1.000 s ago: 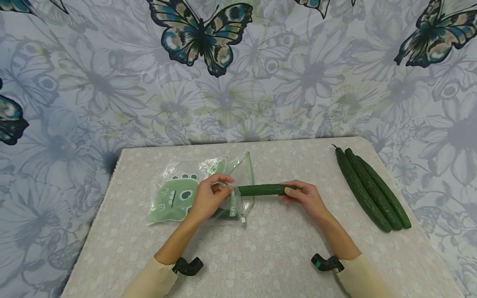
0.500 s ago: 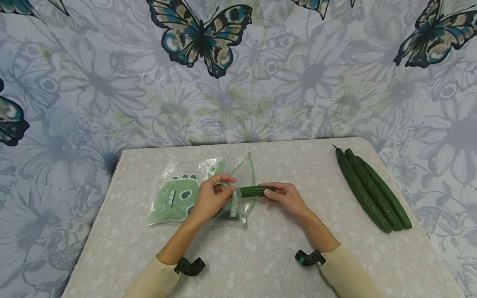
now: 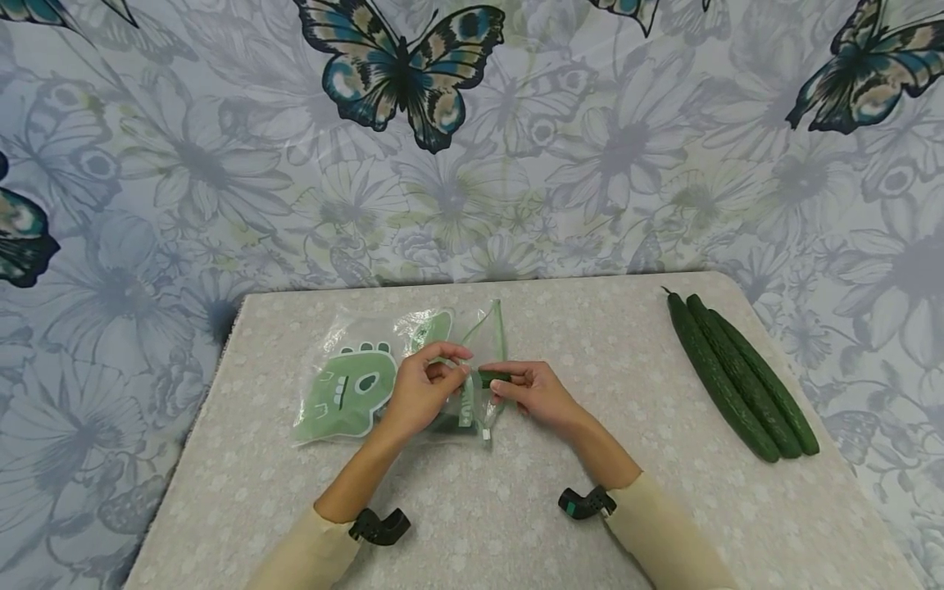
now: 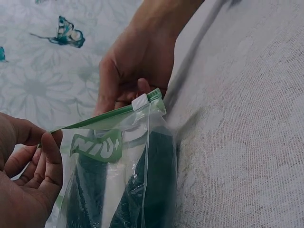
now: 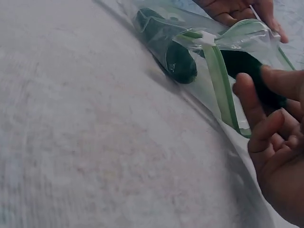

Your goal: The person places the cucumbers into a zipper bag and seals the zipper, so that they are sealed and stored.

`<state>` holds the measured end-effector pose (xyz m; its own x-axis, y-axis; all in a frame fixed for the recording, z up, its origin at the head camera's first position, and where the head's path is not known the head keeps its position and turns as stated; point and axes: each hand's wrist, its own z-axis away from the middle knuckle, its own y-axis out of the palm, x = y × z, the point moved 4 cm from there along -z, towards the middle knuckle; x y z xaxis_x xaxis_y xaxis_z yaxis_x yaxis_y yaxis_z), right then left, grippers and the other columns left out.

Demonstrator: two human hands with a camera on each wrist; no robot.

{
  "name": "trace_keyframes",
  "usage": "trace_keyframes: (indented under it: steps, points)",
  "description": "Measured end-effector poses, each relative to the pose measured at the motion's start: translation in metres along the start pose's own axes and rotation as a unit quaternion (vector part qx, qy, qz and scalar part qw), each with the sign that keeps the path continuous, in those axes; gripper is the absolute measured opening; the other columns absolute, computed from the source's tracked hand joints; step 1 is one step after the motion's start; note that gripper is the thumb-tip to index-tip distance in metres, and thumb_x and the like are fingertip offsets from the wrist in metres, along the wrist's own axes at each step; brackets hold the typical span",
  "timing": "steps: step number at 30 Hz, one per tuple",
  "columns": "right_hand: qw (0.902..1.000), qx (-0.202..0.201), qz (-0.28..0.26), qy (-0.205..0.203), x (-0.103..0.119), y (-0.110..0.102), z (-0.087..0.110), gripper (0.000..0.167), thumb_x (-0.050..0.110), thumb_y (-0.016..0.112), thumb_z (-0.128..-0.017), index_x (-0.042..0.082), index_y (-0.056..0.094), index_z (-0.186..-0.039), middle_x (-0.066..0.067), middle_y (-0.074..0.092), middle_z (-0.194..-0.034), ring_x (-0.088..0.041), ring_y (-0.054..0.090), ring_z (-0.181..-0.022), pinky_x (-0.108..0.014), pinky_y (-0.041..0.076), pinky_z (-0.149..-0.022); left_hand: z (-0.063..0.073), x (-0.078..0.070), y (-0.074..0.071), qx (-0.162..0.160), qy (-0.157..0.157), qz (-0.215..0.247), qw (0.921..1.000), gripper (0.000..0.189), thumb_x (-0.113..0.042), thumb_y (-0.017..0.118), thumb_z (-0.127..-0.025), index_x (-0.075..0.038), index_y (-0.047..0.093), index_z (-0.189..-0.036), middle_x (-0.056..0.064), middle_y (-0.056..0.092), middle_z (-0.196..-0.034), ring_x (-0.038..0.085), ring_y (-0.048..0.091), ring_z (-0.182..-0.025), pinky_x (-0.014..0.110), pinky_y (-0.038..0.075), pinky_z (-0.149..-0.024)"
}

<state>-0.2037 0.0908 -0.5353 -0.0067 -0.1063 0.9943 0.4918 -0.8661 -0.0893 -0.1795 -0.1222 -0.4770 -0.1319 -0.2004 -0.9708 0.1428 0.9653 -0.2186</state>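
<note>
A clear zip bag (image 3: pixel 347 393) with a green cartoon print lies on the table, its mouth toward the right. My left hand (image 3: pixel 424 392) pinches the upper edge of that mouth and lifts it; the left wrist view shows thumb and finger on the green zip strip (image 4: pixel 102 115). With thumb and fingers my right hand (image 3: pixel 544 395) holds the end of a cucumber (image 5: pixel 247 66), most of whose length is inside the bag. Only a short dark stub shows in the head view. Beside it in the bag lie other dark green cucumbers (image 5: pixel 183 64), seen through the plastic.
Three cucumbers (image 3: pixel 726 373) lie side by side at the table's right. A white slider (image 4: pixel 140 102) sits near the lower end of the zip. The table (image 3: pixel 516 524) has a pale patterned cloth, and a butterfly-print curtain (image 3: pixel 457 205) hangs behind it.
My right hand has moved left, sliding the cucumber into the bag until only its end shows. The left hand stays at the bag's mouth.
</note>
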Motion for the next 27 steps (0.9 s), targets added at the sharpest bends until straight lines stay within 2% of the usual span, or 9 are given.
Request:
trace_keyframes:
  steps: [1, 4, 8, 12, 17, 20, 21, 24, 27]
  points:
    - [0.9998, 0.009, 0.015, 0.001, 0.001, 0.002, 0.000, 0.036, 0.017, 0.071, -0.105, 0.009, 0.072, -0.140, -0.022, 0.081, -0.101, -0.010, 0.064, -0.067, -0.021, 0.047, -0.058, 0.000, 0.000, 0.000, 0.000, -0.001, 0.000, 1.0000, 0.018, -0.013, 0.073, -0.103, -0.009, 0.076, -0.120, 0.018, 0.069, -0.109, 0.017, 0.068, -0.069, 0.025, 0.053, -0.057]
    - [0.9970, 0.015, 0.075, -0.004, 0.003, 0.007, 0.000, 0.034, 0.020, 0.074, -0.103, 0.012, 0.073, -0.136, -0.012, 0.081, -0.115, -0.012, 0.076, -0.090, -0.022, 0.057, -0.075, 0.000, 0.000, 0.001, -0.001, -0.003, 0.004, 1.0000, 0.020, -0.013, 0.073, -0.103, -0.006, 0.075, -0.121, 0.019, 0.069, -0.109, 0.011, 0.068, -0.069, 0.029, 0.058, -0.060]
    - [0.9918, -0.030, 0.124, -0.013, 0.005, 0.003, 0.004, 0.025, 0.027, 0.084, -0.096, 0.016, 0.079, -0.118, -0.003, 0.081, -0.111, -0.014, 0.078, -0.096, -0.024, 0.062, -0.082, 0.000, 0.001, 0.001, -0.003, 0.002, 0.010, 0.9999, 0.020, -0.012, 0.073, -0.102, -0.005, 0.075, -0.121, 0.020, 0.068, -0.111, 0.011, 0.069, -0.070, 0.035, 0.063, -0.065]
    - [0.9917, -0.050, 0.117, -0.020, 0.004, -0.001, 0.005, 0.017, 0.023, 0.084, -0.096, 0.014, 0.080, -0.110, -0.004, 0.080, -0.098, -0.015, 0.075, -0.085, -0.023, 0.061, -0.075, 0.000, 0.001, -0.001, -0.004, 0.003, 0.010, 0.9999, 0.018, -0.011, 0.074, -0.102, -0.007, 0.076, -0.120, 0.019, 0.068, -0.112, 0.011, 0.069, -0.070, 0.037, 0.065, -0.067]
    - [0.9937, -0.021, 0.105, -0.034, 0.001, 0.003, 0.003, 0.016, 0.018, 0.077, -0.101, 0.012, 0.081, -0.115, -0.009, 0.082, -0.102, -0.018, 0.075, -0.086, -0.023, 0.059, -0.074, -0.001, 0.001, 0.001, -0.004, 0.001, 0.007, 1.0000, 0.019, -0.011, 0.074, -0.102, -0.008, 0.076, -0.120, 0.017, 0.069, -0.110, 0.013, 0.069, -0.069, 0.030, 0.060, -0.061]
    - [0.9922, 0.000, 0.118, -0.041, 0.000, 0.011, -0.002, 0.019, 0.016, 0.075, -0.101, 0.011, 0.081, -0.119, -0.009, 0.083, -0.107, -0.011, 0.075, -0.089, -0.022, 0.059, -0.077, -0.002, 0.000, 0.003, -0.001, -0.001, 0.005, 1.0000, 0.020, -0.011, 0.073, -0.102, -0.007, 0.076, -0.121, 0.015, 0.069, -0.107, 0.014, 0.068, -0.068, 0.025, 0.054, -0.056]
    - [0.9905, 0.005, 0.130, -0.044, 0.000, 0.014, -0.004, 0.020, 0.015, 0.075, -0.101, 0.011, 0.082, -0.119, -0.008, 0.083, -0.105, -0.008, 0.073, -0.084, -0.021, 0.057, -0.075, -0.001, 0.000, 0.003, 0.000, -0.001, 0.006, 1.0000, 0.020, -0.011, 0.073, -0.102, -0.006, 0.076, -0.121, 0.014, 0.069, -0.107, 0.014, 0.067, -0.068, 0.024, 0.052, -0.055]
    - [0.9822, 0.012, 0.180, -0.052, 0.002, 0.021, -0.009, 0.021, 0.013, 0.074, -0.099, 0.013, 0.083, -0.118, -0.003, 0.080, -0.089, 0.000, 0.059, -0.066, -0.018, 0.050, -0.062, -0.001, -0.001, 0.003, 0.000, -0.003, 0.010, 0.9999, 0.022, -0.010, 0.073, -0.102, -0.004, 0.075, -0.123, 0.013, 0.069, -0.107, 0.014, 0.066, -0.067, 0.023, 0.050, -0.055]
    - [0.9741, 0.012, 0.220, -0.054, 0.005, 0.024, -0.009, 0.022, 0.013, 0.074, -0.097, 0.015, 0.084, -0.117, 0.001, 0.065, -0.068, -0.002, 0.041, -0.052, -0.020, 0.039, -0.051, -0.001, -0.001, 0.001, -0.003, -0.001, 0.012, 0.9999, 0.022, -0.010, 0.073, -0.102, -0.002, 0.075, -0.122, 0.015, 0.069, -0.108, 0.012, 0.066, -0.067, 0.023, 0.051, -0.056]
